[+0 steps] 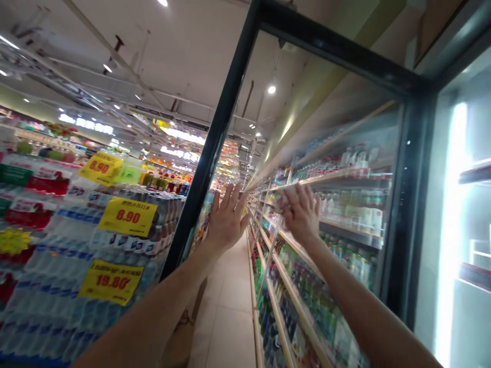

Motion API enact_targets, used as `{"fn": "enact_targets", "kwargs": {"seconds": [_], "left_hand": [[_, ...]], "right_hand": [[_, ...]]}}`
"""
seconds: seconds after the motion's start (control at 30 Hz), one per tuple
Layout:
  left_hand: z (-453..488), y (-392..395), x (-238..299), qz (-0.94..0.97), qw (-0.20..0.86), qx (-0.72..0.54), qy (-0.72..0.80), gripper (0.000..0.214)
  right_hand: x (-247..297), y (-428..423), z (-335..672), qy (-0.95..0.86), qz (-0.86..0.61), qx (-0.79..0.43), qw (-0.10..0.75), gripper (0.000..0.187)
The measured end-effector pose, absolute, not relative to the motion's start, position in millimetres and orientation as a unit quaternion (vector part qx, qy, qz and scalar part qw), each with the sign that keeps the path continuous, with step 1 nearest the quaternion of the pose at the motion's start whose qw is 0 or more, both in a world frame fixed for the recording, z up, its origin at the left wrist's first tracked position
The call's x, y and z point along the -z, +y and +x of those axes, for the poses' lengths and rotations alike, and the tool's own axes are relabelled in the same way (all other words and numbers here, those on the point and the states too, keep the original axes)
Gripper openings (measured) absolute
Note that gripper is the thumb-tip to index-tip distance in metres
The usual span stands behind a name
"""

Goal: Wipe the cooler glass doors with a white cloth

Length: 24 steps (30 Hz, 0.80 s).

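A glass door (333, 117) with a dark frame stands swung out in front of me. My left hand (226, 220) is against the pane near the frame's left side, its fingers spread and nothing in it. Farther right, my right hand (301, 214) presses a crumpled white cloth (283, 199) to the glass. The cloth shows partly beside and under the fingers; blur hides its exact edges.
At right is the lit interior of a cooler (452, 230). Stacked packs of bottled water (57, 276) with yellow price signs (128, 216) stand at left. Through the glass appear shelves of bottles (356, 209) and a tiled aisle floor (230, 317).
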<state>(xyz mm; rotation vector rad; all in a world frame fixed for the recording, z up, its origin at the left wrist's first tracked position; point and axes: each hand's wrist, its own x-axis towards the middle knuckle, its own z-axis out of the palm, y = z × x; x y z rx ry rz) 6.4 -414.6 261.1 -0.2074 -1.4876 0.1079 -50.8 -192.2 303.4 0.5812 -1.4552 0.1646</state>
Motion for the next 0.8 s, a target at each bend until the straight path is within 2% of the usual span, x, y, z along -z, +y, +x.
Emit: {"fn": "enact_targets", "kwargs": {"seconds": [0.13, 0.2, 0.27, 0.37, 0.47, 0.53, 0.6, 0.7, 0.8], "left_hand": [[1, -418, -257, -0.084, 0.715, -0.078, -0.689, 0.054], [0, -421, -257, -0.081, 0.716, -0.083, -0.688, 0.056], [-1, -421, -253, -0.078, 0.718, -0.085, -0.687, 0.055], [0, -415, -232, -0.108, 0.703, -0.101, -0.696, 0.053], [2, -407, -196, -0.199, 0.662, -0.142, -0.708, 0.049], [5, -404, -176, -0.22, 0.644, -0.145, -0.718, 0.048], [7, -401, -166, -0.207, 0.638, -0.133, -0.73, 0.049], [7, -398, -164, -0.203, 0.629, -0.122, -0.741, 0.051], [6, -398, -166, -0.214, 0.621, -0.106, -0.747, 0.054]], "right_hand": [[-308, -92, -78, -0.647, 0.021, -0.267, 0.713, 0.051], [-302, -72, -85, -0.62, -0.047, -0.316, 0.717, 0.055], [-288, -87, -83, -0.619, -0.021, -0.296, 0.727, 0.055], [-257, -158, -65, -0.641, 0.144, -0.171, 0.734, 0.05], [-231, -219, -46, -0.653, 0.334, -0.011, 0.679, 0.045], [-223, -221, -44, -0.651, 0.379, 0.031, 0.657, 0.045], [-222, -188, -53, -0.652, 0.339, -0.003, 0.678, 0.043], [-223, -112, -77, -0.647, 0.19, -0.15, 0.723, 0.041], [-214, -74, -91, -0.629, 0.077, -0.236, 0.737, 0.05]]}}
